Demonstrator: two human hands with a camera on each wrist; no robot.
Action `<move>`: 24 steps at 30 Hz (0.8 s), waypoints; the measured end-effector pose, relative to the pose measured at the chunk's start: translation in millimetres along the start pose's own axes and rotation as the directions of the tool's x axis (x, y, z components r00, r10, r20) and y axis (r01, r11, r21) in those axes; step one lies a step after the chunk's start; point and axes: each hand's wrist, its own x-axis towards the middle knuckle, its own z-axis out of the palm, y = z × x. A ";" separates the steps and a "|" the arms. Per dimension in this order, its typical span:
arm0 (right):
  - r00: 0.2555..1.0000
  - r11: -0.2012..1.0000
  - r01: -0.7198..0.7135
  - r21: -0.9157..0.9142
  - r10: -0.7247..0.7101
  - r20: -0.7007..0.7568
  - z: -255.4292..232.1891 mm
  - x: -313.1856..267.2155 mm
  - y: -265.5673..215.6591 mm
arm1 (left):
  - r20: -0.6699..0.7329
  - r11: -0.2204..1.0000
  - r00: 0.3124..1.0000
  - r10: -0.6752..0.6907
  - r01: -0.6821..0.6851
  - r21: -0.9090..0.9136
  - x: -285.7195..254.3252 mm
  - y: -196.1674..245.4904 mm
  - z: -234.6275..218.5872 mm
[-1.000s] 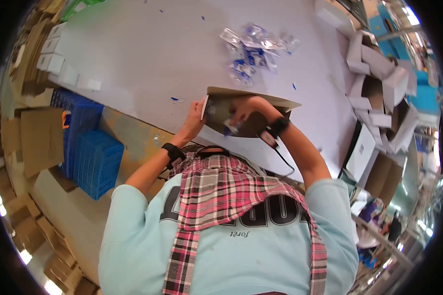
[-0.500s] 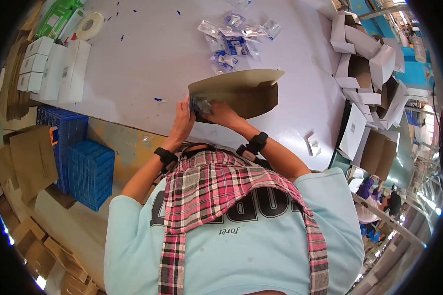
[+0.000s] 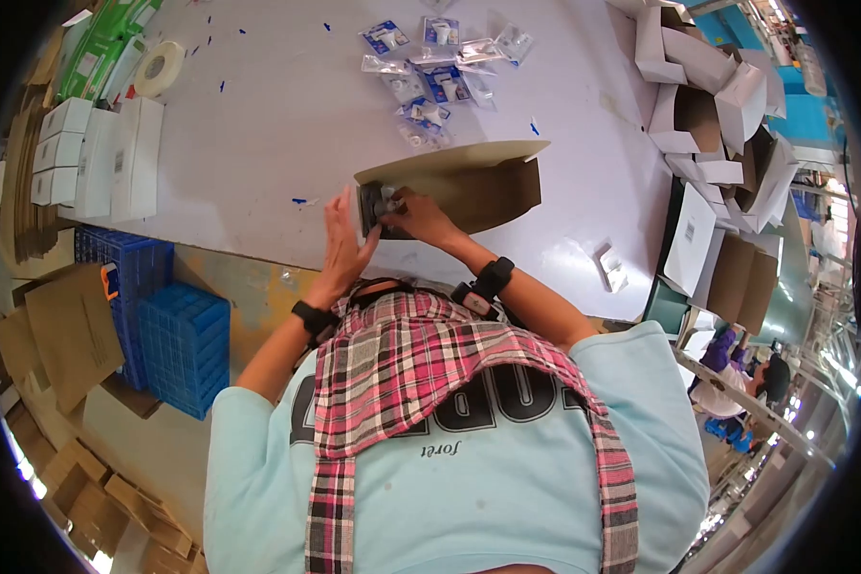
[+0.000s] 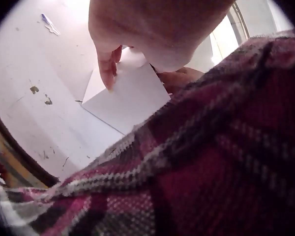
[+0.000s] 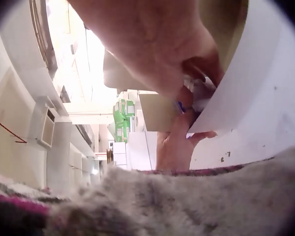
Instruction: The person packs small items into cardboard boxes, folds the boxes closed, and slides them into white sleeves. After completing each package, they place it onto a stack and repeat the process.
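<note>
An uncapped cardboard box (image 3: 488, 196), white outside and brown inside, lies on the table with its opening toward me. My left hand (image 3: 340, 244) is at its left end, the thumb inside the end wall and the fingers along the white outer face (image 4: 132, 103). Reaching into that same end, my right hand (image 3: 421, 220) pinches a small clear plastic packet (image 3: 383, 204). Other packets are tucked in that corner, partly hidden by the fingers. Beyond the box, several clear packets with blue-and-white cards (image 3: 445, 84) lie in a loose pile.
White cartons (image 3: 139, 158) and a tape roll (image 3: 160, 69) stand at the left, near a green package (image 3: 105, 48). Blue crates (image 3: 184, 344) sit below the table's edge. Open white boxes (image 3: 689, 124) are heaped at the right. A small white item (image 3: 610, 268) lies on the near right tabletop.
My right hand has moved from the middle of the box to its left end with a packet. The left hand's fingers have straightened. The head view has shifted.
</note>
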 end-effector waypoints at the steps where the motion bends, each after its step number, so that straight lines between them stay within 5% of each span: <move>1: 0.999 0.999 -0.044 0.006 0.043 0.022 -5.5 -3.0 -9.8 | -0.090 0.996 0.994 0.070 -0.065 0.060 6.3 19.3 -16.9; 2: 0.995 0.996 -0.089 0.013 0.088 0.042 -9.1 -5.4 -15.3 | -0.043 0.993 0.993 0.112 -0.111 0.032 11.3 32.4 -29.8; 4: 0.999 0.994 0.039 0.104 -0.038 -0.016 -2.4 -4.9 -4.3 | 0.048 0.980 0.979 0.196 -0.195 -0.034 19.3 52.7 -44.0; 5: 0.993 0.984 0.108 0.144 -0.102 -0.053 1.2 -2.4 2.1 | 0.226 0.975 0.949 0.221 -0.220 -0.028 26.4 54.9 -43.1; 8: 0.966 0.979 0.204 -0.003 -0.202 -0.160 1.6 -1.8 5.3 | 0.479 0.912 0.856 0.197 -0.340 0.232 29.6 41.8 -17.3; 9: 0.947 0.951 0.249 -0.184 -0.279 -0.157 5.1 -0.4 12.7 | 0.568 0.854 0.804 0.177 -0.412 0.318 25.1 28.4 -7.9; 12: 0.959 0.953 0.282 -0.109 -0.277 0.064 -30.0 -17.7 -14.8 | 0.668 0.779 0.735 0.114 -0.483 0.399 25.4 24.7 -3.5; 13: 0.953 0.932 0.287 -0.222 -0.255 0.162 -46.0 -29.5 -18.8 | 0.639 0.787 0.754 0.151 -0.483 0.384 26.5 24.6 -2.8; 15: 0.887 0.980 0.124 0.156 -0.180 0.426 -123.8 -43.8 -65.4 | 0.576 0.805 0.789 0.213 -0.476 0.354 26.3 23.9 -0.2; 16: 0.864 0.949 0.161 0.272 -0.269 0.426 -157.4 -43.4 -68.3 | 0.585 0.804 0.783 0.213 -0.480 0.350 27.9 25.9 -0.2; 17: 0.882 0.892 0.273 0.361 -0.382 0.275 -183.7 -39.8 -64.6 | 0.595 0.803 0.776 0.212 -0.485 0.346 31.0 29.2 -2.3; 18: 0.932 0.845 0.088 0.527 -0.257 0.256 -215.4 -34.2 -68.7 | 0.603 0.802 0.769 0.212 -0.490 0.342 34.5 32.2 -3.9; 20: 0.983 0.943 0.182 0.278 -0.172 -0.060 -247.0 -0.8 -43.7 | 0.620 0.786 0.750 0.231 -0.520 0.335 39.1 37.1 -9.0; 21: 0.992 0.986 0.109 0.125 -0.100 -0.079 -252.6 22.9 -20.4 | 0.629 0.778 0.739 0.241 -0.535 0.331 40.8 37.2 -9.4; 24: 0.969 0.953 -0.151 -0.263 0.195 0.150 -248.6 69.6 -3.2 | 0.656 0.791 0.727 0.203 -0.517 0.328 43.2 30.4 -3.0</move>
